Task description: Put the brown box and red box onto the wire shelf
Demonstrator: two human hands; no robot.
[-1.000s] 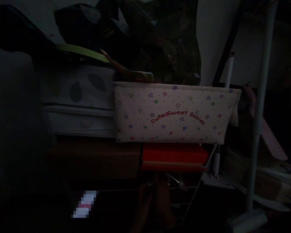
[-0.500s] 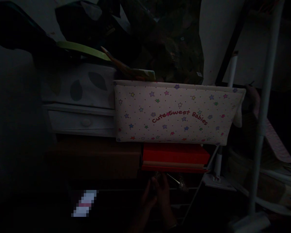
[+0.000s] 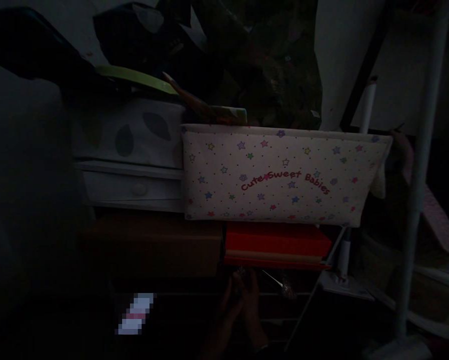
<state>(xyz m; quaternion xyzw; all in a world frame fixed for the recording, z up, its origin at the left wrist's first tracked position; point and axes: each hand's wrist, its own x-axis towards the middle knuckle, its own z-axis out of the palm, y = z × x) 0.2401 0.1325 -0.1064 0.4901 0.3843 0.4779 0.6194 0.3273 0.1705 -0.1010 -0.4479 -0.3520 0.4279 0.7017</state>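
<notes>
Under oblong red box (image 3: 275, 240); right hand (image 3: 250, 297); glittery lump (image 3: 288, 288)

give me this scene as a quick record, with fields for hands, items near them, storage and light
left hand: low in view, beside the right, fingers bent
right hand: close against the left, fingers pointing up
at fingertips: small glinting thing, too dark to identify
right of hands: another shiny item, unclear
above hands: red box
left of red box: brown box
above red box: star-print bin reading "Cute Sweet Babies"
left of bin: white drawer with round knob
light: very dim
</notes>
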